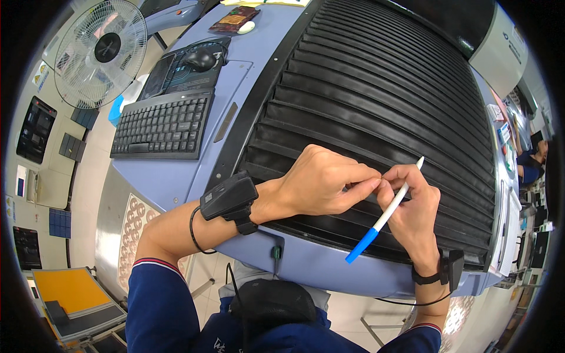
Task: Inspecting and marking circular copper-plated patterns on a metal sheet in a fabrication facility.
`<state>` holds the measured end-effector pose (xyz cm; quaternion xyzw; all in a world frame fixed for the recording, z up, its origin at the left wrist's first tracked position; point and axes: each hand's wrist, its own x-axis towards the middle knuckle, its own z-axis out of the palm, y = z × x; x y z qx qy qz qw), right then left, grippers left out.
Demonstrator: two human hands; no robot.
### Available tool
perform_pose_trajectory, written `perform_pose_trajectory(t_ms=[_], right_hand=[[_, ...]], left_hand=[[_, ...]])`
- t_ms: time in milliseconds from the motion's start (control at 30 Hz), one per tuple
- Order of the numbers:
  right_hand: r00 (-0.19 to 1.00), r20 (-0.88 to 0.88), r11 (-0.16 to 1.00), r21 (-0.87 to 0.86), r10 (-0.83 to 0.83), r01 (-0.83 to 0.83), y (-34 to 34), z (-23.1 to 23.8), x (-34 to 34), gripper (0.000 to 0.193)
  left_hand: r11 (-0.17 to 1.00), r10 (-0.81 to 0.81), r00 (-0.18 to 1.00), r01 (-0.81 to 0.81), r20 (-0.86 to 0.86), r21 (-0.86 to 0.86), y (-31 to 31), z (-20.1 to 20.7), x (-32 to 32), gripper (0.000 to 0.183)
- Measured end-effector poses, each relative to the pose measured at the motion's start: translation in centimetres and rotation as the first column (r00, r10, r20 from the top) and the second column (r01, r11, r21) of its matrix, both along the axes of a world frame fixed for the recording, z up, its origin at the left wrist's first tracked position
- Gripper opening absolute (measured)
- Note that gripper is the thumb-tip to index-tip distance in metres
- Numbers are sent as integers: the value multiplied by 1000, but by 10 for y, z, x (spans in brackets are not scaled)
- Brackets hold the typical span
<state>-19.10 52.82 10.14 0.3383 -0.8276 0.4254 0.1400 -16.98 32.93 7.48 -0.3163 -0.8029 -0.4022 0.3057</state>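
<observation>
My left hand (323, 181) is closed in a pinch, thumb against index finger. Its fingertips meet those of my right hand (416, 209); whatever lies between them is too small to make out. A white marker pen (388, 213) with a blue end is tucked in the fingers of my right hand, slanting down to the left. Its thumb and index finger are pinched together as well. Both hands hover over the near part of a ribbed black bellows cover (376, 100) set in a blue-grey machine bed.
Left of the cover sit a black keyboard (162, 126) and a mouse (200, 59). A brown packet (234, 20) lies at the far edge. A standing fan (101, 53) is at far left. Black cables hang from the devices on my wrists. Another person's arm (538, 154) shows at far right.
</observation>
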Motion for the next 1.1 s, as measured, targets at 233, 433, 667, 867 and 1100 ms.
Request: perform_pose_trajectory(t_ms=[233,433,667,867,1100], right_hand=[[999,43,993,-116,-23,28,3,-3,-13,9],[999,-38,1000,0,26,-26,-2,-1,-8,10],[998,-40,998,42,45,-43,-5,-1,-5,10],[996,-72,997,61,48,-44,-3,-1,-6,14],[993,-100,996,64,61,-55,-3,-3,-6,14]], left_hand=[[982,113,986,-130,125,135,-9,0,-11,12],[998,55,998,-56,27,25,-1,0,0,12],[998,55,998,-54,-6,15,-4,-6,-1,9],[999,41,999,-41,1,-7,-4,-7,-3,8],[999,46,999,-45,-16,19,-2,-6,-3,12]])
